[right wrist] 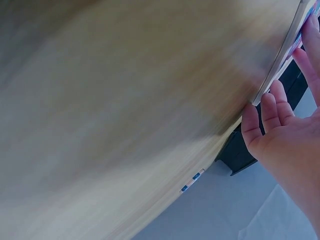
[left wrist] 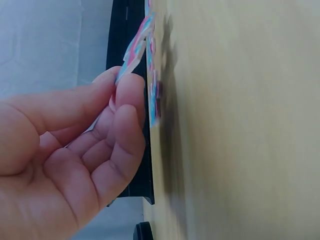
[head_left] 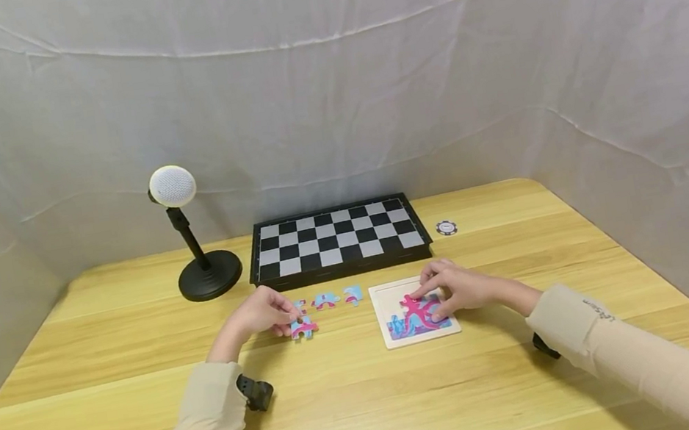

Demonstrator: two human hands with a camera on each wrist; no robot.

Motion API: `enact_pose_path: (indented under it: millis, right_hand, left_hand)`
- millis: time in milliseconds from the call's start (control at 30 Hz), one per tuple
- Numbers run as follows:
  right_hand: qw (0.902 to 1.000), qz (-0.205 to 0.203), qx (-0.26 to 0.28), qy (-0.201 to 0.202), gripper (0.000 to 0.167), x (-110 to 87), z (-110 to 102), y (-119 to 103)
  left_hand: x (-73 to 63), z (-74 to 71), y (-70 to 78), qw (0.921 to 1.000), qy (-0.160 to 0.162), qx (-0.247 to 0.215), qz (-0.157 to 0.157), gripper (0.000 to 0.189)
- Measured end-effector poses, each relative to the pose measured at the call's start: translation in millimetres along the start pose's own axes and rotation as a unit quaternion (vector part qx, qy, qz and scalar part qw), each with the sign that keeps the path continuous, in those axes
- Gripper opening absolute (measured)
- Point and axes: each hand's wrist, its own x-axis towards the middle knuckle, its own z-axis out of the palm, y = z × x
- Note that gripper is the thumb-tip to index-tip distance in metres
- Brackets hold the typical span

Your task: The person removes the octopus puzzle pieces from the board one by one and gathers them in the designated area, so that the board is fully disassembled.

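Observation:
My left hand (head_left: 265, 312) pinches a pink and blue jigsaw piece (head_left: 303, 329) between thumb and index finger. In the left wrist view, this piece (left wrist: 134, 55) is tilted, slightly off the table. To its right lies a square wooden puzzle tray (head_left: 381, 321), its lower part filled with joined pieces (head_left: 418, 317) showing a pink creature over blue and purple. Over the tray's right side rests my right hand (head_left: 462, 288), thumb and index finger touching the joined pieces. The right wrist view shows its other fingers by the tray's edge (right wrist: 280, 62).
Several loose jigsaw pieces (head_left: 325, 300) lie between my left hand and the tray. A black-and-white checkered board (head_left: 337, 237) stands behind them. At the back left is a round white-headed device on a black stand (head_left: 209, 274). A poker chip (head_left: 446, 228) lies right of the board.

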Motion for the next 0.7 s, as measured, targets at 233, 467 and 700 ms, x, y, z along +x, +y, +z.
enact_pose_path:
  millis: [233, 467, 700]
  right_hand:
    - [1.0000, 0.000, 0.002, 0.000, 0.046, -0.5, -0.3, -0.4]
    - [1.0000, 0.005, -0.003, -0.001, 0.046, 0.2, -0.4, -0.7]
    - [1.0000, 0.006, -0.003, -0.001, 0.047, -1.0, -0.1, -1.0]
  left_hand:
    - [0.8, 0.4, -0.3, 0.9995, -0.008, 0.013, -0.029, 0.008]
    - [0.3, -0.6, 0.4, 0.9992, -0.012, 0.017, -0.033, 0.007]
    - [0.6, 0.8, -0.3, 0.9990, -0.009, 0.011, -0.043, 0.006]
